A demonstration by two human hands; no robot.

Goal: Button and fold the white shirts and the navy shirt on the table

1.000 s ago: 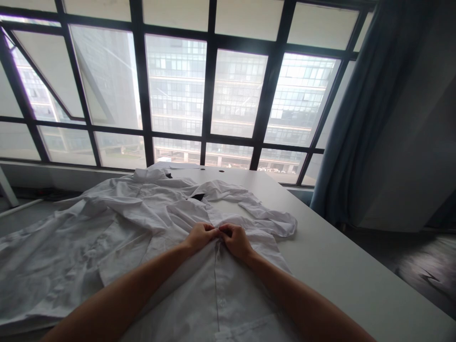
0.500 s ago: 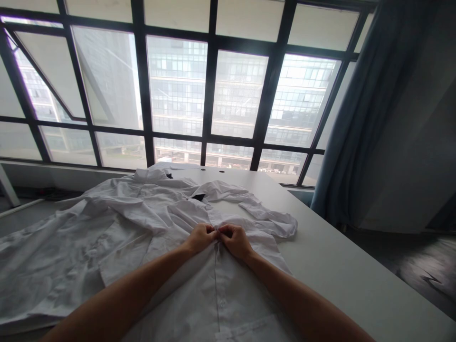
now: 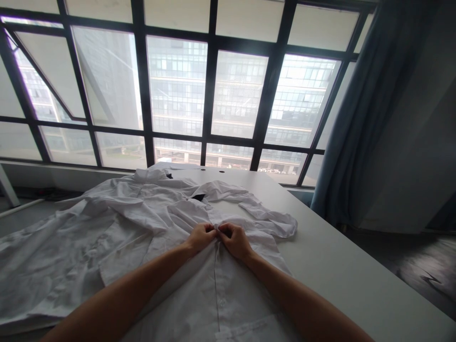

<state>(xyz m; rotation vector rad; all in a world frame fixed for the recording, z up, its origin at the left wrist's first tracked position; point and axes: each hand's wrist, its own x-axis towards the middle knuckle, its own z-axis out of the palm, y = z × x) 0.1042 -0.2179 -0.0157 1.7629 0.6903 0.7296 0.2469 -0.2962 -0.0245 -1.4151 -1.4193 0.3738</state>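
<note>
A white button-up shirt (image 3: 195,299) lies spread out in front of me, its front placket running down the middle. My left hand (image 3: 201,236) pinches the cloth at the placket from the left. From the right, my right hand (image 3: 236,240) is closed on the same spot, and the fingertips of both hands meet there. Any button between them is hidden by my fingers. Below the hands the two front edges lie together. A sleeve (image 3: 274,219) of white cloth stretches to the right beyond my right hand.
More crumpled white garments (image 3: 71,247) cover the left side, with dark patches at their collars. The white table (image 3: 327,256) extends to the right and back, with two dark holes at its far end. Behind it are black-framed windows (image 3: 210,90) and a blue-grey curtain (image 3: 351,123).
The fingers have shifted very slightly at the placket. The shirt and both arms stay in nearly the same place.
</note>
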